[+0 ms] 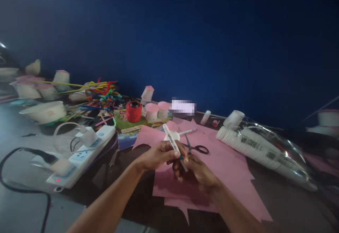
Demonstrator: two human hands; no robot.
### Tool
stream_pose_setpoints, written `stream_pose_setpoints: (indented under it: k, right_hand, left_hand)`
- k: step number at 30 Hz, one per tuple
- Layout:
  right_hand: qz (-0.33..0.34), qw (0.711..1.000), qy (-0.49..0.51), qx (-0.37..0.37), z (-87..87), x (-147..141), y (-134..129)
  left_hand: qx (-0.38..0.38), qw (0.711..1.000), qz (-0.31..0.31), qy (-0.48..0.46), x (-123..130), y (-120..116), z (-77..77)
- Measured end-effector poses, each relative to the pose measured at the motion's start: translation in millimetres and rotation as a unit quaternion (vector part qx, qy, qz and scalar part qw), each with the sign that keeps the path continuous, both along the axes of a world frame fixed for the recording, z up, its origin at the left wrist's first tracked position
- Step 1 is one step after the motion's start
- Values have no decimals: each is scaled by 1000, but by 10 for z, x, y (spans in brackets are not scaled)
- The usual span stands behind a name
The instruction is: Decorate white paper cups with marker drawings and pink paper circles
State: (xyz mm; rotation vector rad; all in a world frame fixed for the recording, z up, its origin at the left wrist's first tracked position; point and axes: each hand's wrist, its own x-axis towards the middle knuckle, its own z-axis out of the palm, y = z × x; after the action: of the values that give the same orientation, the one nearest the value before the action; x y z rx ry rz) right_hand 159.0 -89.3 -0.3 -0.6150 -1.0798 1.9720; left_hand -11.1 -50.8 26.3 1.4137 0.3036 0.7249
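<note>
In front of me, over the pink paper, my left hand (160,156) and my right hand (198,169) meet on a white marker (171,139). It has dark lettering and a teal band, and it is tilted, with its upper end pointing away. The left thumb and fingers pinch its middle; the right fingers close round its lower end. Just beyond the hands are a white paper cup (173,135), seen in part, and black scissors (200,149). A white pen (188,131) rests on the pink paper (225,162). The fingers hide part of the marker.
Left stand a power strip (102,139) with plugs and cables, a white bowl (43,112) and colourful pipe cleaners (106,89). A red thread spool (134,111) and pink-topped cups (152,112) are behind. On the right lie a glue stick (206,117) and stacked paper cups (246,150) in plastic.
</note>
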Motion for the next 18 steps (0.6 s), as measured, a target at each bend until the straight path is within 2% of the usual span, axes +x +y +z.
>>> stream_pose_setpoints:
  k: [2, 5, 9, 13, 16, 18]
  right_hand:
    - [17, 1000, 7, -5, 28, -11, -19]
    - [27, 999, -6, 28, 52, -28, -39]
    - [-21, 994, -32, 101, 39, -38, -23]
    - [-54, 979, -101, 168, 56, -28, 16]
    - [-102, 950, -181, 232, 135, -33, 14]
    - [-155, 909, -252, 292, 197, -41, -3]
  left_hand:
    - [-7, 1000, 4, -2, 7, -6, -2]
    - [-18, 1000, 15, 0, 10, -21, -3]
    - [-16, 999, 45, 21, 27, -43, -2]
    - [5, 996, 86, 7, 56, -51, 1]
    - [21, 994, 110, -16, 82, -45, -1]
    - [26, 992, 123, -31, 99, -42, -3]
